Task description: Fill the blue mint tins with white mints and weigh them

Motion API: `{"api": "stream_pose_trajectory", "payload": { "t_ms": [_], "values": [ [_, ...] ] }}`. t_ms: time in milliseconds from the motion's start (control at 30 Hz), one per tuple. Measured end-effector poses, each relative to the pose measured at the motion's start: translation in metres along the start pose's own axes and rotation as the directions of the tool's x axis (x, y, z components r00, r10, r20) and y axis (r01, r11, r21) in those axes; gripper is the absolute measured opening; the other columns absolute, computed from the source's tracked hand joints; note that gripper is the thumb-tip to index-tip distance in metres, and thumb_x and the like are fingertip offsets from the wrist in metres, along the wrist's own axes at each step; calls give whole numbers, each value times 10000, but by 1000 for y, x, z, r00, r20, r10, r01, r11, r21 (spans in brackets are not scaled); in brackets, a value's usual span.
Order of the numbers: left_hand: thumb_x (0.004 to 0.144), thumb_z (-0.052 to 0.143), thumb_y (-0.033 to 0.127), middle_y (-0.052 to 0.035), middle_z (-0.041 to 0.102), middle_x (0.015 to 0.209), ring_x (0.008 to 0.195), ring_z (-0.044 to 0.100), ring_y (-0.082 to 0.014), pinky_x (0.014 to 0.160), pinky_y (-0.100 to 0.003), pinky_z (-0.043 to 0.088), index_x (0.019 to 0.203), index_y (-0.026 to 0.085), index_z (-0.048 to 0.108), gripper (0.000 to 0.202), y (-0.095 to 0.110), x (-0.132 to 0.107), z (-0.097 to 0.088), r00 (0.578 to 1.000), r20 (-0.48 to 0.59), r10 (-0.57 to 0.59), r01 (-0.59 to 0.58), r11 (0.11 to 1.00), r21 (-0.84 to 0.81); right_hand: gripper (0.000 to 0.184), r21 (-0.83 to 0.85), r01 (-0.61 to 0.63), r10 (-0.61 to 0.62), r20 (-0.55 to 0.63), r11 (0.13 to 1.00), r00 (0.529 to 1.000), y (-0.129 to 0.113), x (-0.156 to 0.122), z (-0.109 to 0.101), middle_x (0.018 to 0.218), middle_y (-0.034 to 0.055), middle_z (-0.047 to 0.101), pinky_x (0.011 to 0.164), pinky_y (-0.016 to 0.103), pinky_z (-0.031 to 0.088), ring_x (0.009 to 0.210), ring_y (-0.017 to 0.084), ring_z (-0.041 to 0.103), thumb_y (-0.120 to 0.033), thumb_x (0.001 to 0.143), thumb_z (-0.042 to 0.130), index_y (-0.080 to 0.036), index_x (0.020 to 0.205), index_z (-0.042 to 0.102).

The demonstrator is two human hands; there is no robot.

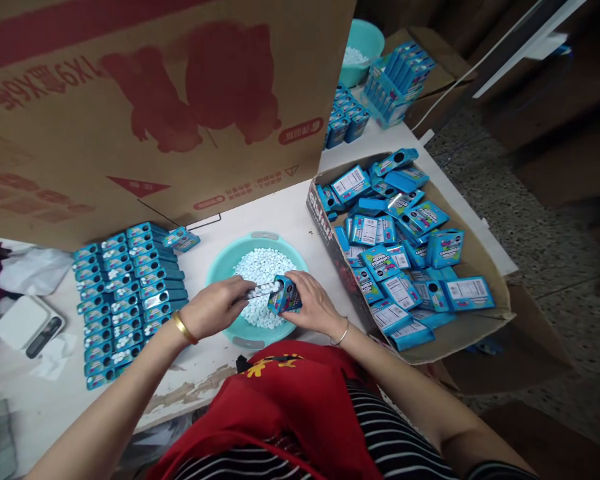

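Over a turquoise basin (pixel 220 267) full of small pale candies (pixel 265 261), my two hands come together. My left hand (pixel 219 303) is closed round the end of a small scoop (pixel 263 290) loaded with candies; the scoop's handle is mostly hidden by my fingers. In my right hand (pixel 313 303) is a small blue candy box (pixel 284 297), its printed side partly covered by my fingers. The scoop's tip touches or nearly touches the box's upper end; I cannot tell which.
Rows of upright blue boxes (pixel 127 300) stand left, one loose box (pixel 181 239) beside them. An open carton (pixel 497 293) at right holds many boxes. A large cardboard panel (pixel 170 167) rises behind. A white scale (pixel 27 323) sits far left; another basin (pixel 373 40) stands back right.
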State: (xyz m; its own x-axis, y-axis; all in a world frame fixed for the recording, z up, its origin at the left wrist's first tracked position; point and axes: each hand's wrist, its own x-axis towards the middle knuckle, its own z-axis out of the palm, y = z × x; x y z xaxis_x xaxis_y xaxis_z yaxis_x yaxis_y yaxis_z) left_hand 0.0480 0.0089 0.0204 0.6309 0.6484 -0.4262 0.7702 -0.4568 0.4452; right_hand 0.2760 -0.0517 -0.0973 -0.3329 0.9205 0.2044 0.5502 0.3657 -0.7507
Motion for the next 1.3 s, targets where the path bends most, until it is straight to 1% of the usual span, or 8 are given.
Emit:
{"api": "stream_pose_trajectory", "payload": {
  "t_ms": [233,367,467,600,767,900,1067,1300],
  "values": [
    [888,364,60,-101,619,947,840,633,-231,663,-329,499,1042,146,601,296,64,1,-16,978,68,-199,144,869,474,787,-15,11,-11,-36,1000,999,3,-1,24,1350,176,502,1113,541,343,1290,317,457,-345,705,740,-174,1367,350],
    [919,397,142,-65,602,968,877,607,-210,690,-306,480,1077,200,584,251,29,6,-5,988,-52,-147,155,892,424,783,12,-39,40,-91,999,995,12,-4,23,1341,179,492,1093,530,382,1288,316,461,-313,713,733,-183,1371,329],
    [940,367,186,-74,579,1049,977,577,-208,774,-307,472,1175,209,532,288,-33,27,32,955,-202,-216,270,916,297,812,39,-105,110,-138,994,984,18,-9,15,1342,183,478,1076,511,411,1295,315,455,-298,701,749,-182,1376,311],
    [903,327,81,-128,551,1103,1019,546,-223,867,-346,450,1144,162,536,330,-90,60,104,926,-147,-348,369,917,153,847,92,-173,187,-169,981,968,19,-16,3,1351,179,460,1084,506,400,1290,310,455,-336,690,779,-183,1377,307],
    [870,378,52,-112,553,1151,1072,519,-213,923,-347,441,1140,185,541,342,-81,68,173,968,-58,-243,243,970,4,839,152,-219,247,-204,964,947,17,-21,-6,1324,161,464,1078,488,401,1257,295,470,-390,686,793,-185,1359,337],
    [821,426,34,-88,579,1113,1030,546,-191,922,-334,454,1137,180,530,363,-63,57,196,986,-21,-168,162,973,-166,845,187,-260,298,-222,947,928,22,-28,-4,1318,158,466,1083,490,392,1257,294,467,-413,680,798,-183,1354,344],
    [865,478,179,-38,605,1000,842,563,-136,801,-275,485,1121,173,487,256,-61,39,181,992,-54,-115,89,933,-350,851,174,-284,318,-210,943,925,23,-34,-2,1342,164,460,1083,486,395,1269,295,466,-412,688,792,-182,1369,337],
    [905,468,306,-51,592,1006,828,543,-139,770,-277,461,1148,176,476,275,-57,-1,93,985,-168,-47,-27,909,-415,777,50,-163,168,-158,985,973,18,-25,5,1357,179,444,1098,525,377,1316,315,418,-277,730,715,-177,1384,308]
  ]
}}
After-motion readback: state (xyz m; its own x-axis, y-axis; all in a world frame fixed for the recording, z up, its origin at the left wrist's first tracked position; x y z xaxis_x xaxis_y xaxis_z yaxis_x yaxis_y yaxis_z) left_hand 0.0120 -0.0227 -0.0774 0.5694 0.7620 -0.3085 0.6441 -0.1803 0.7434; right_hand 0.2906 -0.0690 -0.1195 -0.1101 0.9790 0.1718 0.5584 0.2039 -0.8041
